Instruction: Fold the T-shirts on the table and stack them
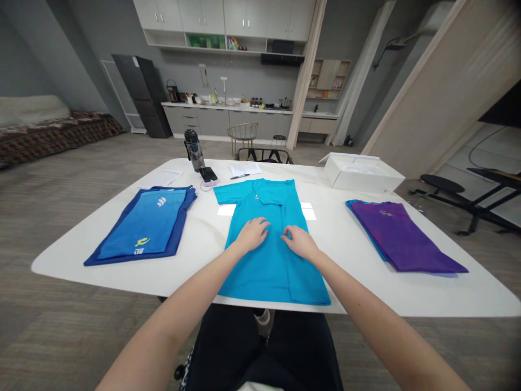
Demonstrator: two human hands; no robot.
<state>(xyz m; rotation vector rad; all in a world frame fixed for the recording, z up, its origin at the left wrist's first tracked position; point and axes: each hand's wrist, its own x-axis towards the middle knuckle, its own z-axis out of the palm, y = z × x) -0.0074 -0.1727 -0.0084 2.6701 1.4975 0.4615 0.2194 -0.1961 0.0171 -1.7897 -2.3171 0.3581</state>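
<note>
A turquoise T-shirt (260, 260) lies on the white table (203, 277) in front of me. Its right side is folded inward, with that sleeve laid across the upper part, while the left sleeve sticks out flat. My left hand (254, 233) rests on the middle of the shirt, its fingers loosely spread. On the folded-over panel lies my right hand (300, 242), close to the panel's inner edge. The right fingers are bent, with a gap between thumb and forefinger and no cloth visibly gripped.
Folded blue shirts (142, 222) are stacked at the left, a purple shirt (401, 236) over blue ones at the right. Along the far side stand a dark bottle (194, 152), a phone (208, 174), a pen (240, 176), paper (246, 169) and a white box (362, 172).
</note>
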